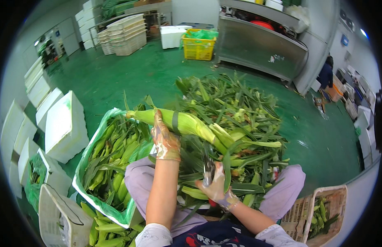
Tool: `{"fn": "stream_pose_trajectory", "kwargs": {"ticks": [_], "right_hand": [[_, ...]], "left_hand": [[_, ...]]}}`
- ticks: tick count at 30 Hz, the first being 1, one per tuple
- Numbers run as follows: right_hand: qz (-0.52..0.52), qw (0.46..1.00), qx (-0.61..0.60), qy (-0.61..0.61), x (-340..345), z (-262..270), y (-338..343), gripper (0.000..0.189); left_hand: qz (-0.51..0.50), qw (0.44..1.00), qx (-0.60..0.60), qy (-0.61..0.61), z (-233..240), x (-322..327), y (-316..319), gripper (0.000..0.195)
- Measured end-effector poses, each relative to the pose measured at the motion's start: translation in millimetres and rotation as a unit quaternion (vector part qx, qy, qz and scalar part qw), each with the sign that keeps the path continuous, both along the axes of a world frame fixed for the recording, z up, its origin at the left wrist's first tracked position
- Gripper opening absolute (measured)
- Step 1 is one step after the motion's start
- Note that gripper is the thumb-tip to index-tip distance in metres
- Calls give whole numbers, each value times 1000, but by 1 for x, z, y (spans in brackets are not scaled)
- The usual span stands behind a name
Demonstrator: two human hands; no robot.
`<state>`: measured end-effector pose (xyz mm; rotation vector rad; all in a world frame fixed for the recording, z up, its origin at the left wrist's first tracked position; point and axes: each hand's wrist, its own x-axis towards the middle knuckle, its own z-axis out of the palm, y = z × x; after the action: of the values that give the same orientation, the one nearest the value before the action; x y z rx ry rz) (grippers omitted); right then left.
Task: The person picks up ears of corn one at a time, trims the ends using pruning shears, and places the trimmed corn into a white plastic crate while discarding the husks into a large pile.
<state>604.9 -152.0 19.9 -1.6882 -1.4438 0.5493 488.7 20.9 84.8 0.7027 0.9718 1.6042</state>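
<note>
My left hand, in a stained patterned glove, grips a corn cob in its green husk. The cob is held out level, its stem end to the left and loose husk leaves hanging at its right end. Below it my right hand, gloved as well, is closed on a blurred metal tool, which looks like a knife. Its blade points up toward the husk, apart from the cob as far as I can tell. A heap of stripped corn husks and leaves spreads in front of my knees.
At my left stands a foam box lined with green plastic, full of unhusked corn. More corn cobs lie beside it. White foam boxes line the left. A plastic crate is at lower right. A person works farther off.
</note>
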Motion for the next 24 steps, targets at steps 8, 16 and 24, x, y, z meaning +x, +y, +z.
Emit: {"fn": "stream_pose_trajectory", "kwargs": {"ticks": [8,16,24], "right_hand": [[-122,989,56,60,33,11,17,59],[51,618,-88,780,82,15,-33,12],[86,980,-110,144,112,73,30,55]], "left_hand": [[-23,881,154,447,-96,49,-19,70],[-208,976,-3,65,-11,43,-4,57],[-230,849,178,441,21,57,-51,68]]}}
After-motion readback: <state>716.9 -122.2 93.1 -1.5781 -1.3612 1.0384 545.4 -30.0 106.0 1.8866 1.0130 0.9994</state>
